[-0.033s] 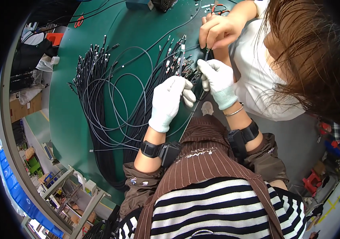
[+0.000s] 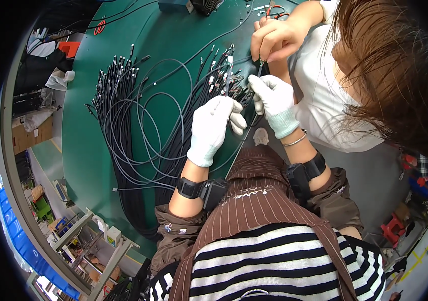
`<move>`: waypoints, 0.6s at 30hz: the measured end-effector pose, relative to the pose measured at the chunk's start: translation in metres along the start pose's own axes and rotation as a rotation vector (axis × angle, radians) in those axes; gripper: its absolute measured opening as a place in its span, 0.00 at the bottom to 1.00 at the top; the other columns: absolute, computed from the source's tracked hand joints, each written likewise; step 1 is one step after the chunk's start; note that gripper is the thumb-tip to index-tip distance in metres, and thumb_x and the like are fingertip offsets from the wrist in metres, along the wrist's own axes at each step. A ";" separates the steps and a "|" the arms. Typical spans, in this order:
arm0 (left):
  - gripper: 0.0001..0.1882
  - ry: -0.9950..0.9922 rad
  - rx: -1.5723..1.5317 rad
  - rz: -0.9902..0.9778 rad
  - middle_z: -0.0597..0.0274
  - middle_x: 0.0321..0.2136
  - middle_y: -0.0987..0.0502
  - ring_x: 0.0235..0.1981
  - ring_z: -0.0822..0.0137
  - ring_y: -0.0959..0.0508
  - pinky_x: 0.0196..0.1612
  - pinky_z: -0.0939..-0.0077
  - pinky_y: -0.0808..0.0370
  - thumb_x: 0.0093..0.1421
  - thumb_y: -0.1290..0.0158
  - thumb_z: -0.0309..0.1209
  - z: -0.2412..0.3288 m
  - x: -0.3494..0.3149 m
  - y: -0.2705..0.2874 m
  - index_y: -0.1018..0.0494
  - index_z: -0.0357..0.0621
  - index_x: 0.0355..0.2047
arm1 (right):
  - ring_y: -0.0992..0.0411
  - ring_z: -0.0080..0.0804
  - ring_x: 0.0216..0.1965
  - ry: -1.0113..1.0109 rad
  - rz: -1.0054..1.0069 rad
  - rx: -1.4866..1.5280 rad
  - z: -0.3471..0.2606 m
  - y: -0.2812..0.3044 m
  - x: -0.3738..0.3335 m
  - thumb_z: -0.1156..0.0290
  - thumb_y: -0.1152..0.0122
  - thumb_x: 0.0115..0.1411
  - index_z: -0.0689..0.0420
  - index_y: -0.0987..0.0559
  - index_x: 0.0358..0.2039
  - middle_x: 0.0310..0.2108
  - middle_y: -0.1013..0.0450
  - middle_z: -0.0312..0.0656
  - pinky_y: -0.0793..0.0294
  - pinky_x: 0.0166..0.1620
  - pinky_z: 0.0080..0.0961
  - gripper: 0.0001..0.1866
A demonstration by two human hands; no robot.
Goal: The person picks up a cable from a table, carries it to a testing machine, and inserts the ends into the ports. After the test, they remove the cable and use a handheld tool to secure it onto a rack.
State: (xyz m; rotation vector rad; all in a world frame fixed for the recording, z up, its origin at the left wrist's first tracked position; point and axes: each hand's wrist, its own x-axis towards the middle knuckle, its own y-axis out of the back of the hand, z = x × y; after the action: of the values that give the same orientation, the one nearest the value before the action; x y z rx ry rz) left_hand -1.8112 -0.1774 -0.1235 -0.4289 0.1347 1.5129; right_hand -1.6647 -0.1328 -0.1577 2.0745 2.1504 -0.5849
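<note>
White-gloved hands (image 2: pixel 209 129) | pinching slim cables (image 2: pixel 228 84) — fanned black bundle (image 2: pixel 114 125) | green tabletop (image 2: pixel 83 160)

One cable (image 2: pixel 228 81) is thin and dark, pinched at the fingertips of the left grip (image 2: pixel 210 128); its visible length stands almost straight above that grip, ending in a white piece at the top. The second cable (image 2: pixel 260 69), also slim and dark, rises from the fingertips of the right grip (image 2: pixel 275 100) to a co-worker's hand (image 2: pixel 276 37) just above, whose fingers hide its upper end.
</note>
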 end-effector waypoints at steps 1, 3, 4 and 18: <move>0.15 0.001 -0.002 0.001 0.54 0.17 0.26 0.16 0.69 0.28 0.22 0.80 0.30 0.63 0.59 0.33 0.000 0.000 0.000 0.30 0.32 0.30 | 0.42 0.12 0.10 0.001 0.000 0.000 0.000 0.000 0.000 0.66 0.42 0.57 0.60 0.26 0.22 0.13 0.36 0.30 0.45 0.13 0.10 0.11; 0.15 0.004 -0.007 0.003 0.54 0.17 0.26 0.16 0.68 0.28 0.22 0.80 0.30 0.63 0.59 0.33 -0.001 -0.001 0.000 0.30 0.32 0.30 | 0.42 0.12 0.10 0.002 -0.003 -0.006 -0.002 0.000 -0.001 0.66 0.42 0.57 0.59 0.26 0.22 0.13 0.36 0.30 0.45 0.13 0.10 0.12; 0.15 0.004 -0.007 0.002 0.54 0.17 0.26 0.16 0.68 0.28 0.22 0.80 0.30 0.63 0.59 0.33 -0.001 -0.001 0.000 0.30 0.32 0.30 | 0.42 0.12 0.10 0.003 -0.003 -0.009 -0.002 -0.001 -0.001 0.66 0.42 0.56 0.59 0.26 0.22 0.13 0.36 0.30 0.45 0.13 0.10 0.12; 0.15 0.010 0.006 -0.009 0.55 0.17 0.26 0.16 0.69 0.28 0.22 0.80 0.30 0.63 0.60 0.33 0.001 -0.002 0.001 0.30 0.32 0.30 | 0.41 0.12 0.10 -0.014 0.000 0.001 -0.002 -0.001 -0.002 0.65 0.41 0.56 0.59 0.26 0.22 0.13 0.36 0.30 0.45 0.13 0.10 0.12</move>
State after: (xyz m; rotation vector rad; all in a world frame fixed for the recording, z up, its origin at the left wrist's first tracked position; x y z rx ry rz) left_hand -1.8123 -0.1791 -0.1223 -0.4314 0.1449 1.5010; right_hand -1.6650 -0.1338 -0.1551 2.0653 2.1427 -0.5989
